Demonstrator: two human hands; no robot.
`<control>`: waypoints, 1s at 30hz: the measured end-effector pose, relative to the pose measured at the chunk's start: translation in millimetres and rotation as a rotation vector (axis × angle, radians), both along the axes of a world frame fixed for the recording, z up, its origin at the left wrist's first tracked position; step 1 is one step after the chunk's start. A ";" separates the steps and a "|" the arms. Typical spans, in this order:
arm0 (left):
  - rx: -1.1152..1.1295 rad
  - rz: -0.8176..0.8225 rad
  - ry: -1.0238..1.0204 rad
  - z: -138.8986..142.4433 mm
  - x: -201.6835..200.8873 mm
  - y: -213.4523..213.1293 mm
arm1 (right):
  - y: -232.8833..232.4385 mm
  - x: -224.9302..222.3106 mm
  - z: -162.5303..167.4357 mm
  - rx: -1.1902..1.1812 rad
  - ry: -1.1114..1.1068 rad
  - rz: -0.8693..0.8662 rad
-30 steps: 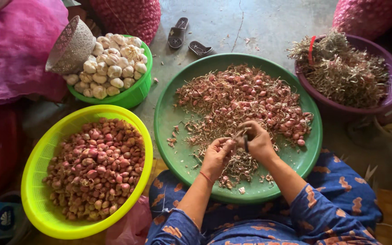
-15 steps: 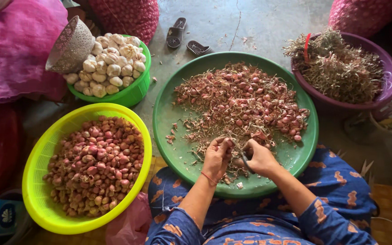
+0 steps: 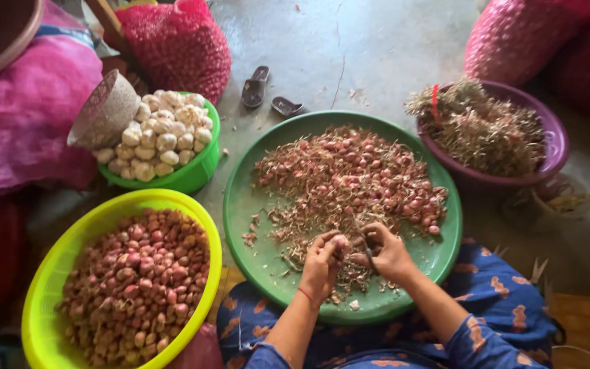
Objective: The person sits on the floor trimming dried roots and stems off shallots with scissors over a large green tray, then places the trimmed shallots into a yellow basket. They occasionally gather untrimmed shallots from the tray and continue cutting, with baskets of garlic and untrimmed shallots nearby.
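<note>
Pinkish-red and small, a shallot (image 3: 340,242) sits pinched in the fingers (image 3: 327,243) of the left hand (image 3: 320,268), which curl tightly around it. The right hand (image 3: 385,251) is just beside it, its fingers closed on something thin and dark; what it is cannot be made out. Both hands meet above the near part of a wide green tray (image 3: 247,205) resting on the person's lap, which is covered in blue cloth with orange marks (image 3: 507,301). Across the tray lies a heap of unpeeled shallots mixed with dry skins and stems (image 3: 353,178). To the left of the tray, a yellow-green basin (image 3: 56,273) is full of cleaned shallots (image 3: 138,280). Beyond it, a smaller green bowl (image 3: 196,174) holds white garlic bulbs (image 3: 162,140). To the right of the tray, a purple basin (image 3: 554,143) is heaped with dry stalks (image 3: 479,126). Red mesh sacks (image 3: 179,41) and a pair of sandals (image 3: 268,92) lie on the concrete floor (image 3: 377,48).
</note>
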State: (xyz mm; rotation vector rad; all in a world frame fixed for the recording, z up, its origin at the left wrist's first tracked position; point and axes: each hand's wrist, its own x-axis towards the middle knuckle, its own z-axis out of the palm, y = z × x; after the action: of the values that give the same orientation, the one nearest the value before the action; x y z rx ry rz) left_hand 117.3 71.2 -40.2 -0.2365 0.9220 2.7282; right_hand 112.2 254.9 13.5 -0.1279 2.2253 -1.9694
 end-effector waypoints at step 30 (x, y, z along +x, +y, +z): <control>0.043 -0.014 0.097 0.6 26.4 -4.3 | -25.7 16.7 9.8 0.160 0.171 -0.110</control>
State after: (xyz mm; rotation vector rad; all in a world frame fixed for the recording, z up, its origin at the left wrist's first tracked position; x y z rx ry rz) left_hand 143.7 67.0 -39.6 -0.0902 0.8845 2.7649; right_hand 129.0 229.2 23.3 -0.1622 2.5402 -1.8876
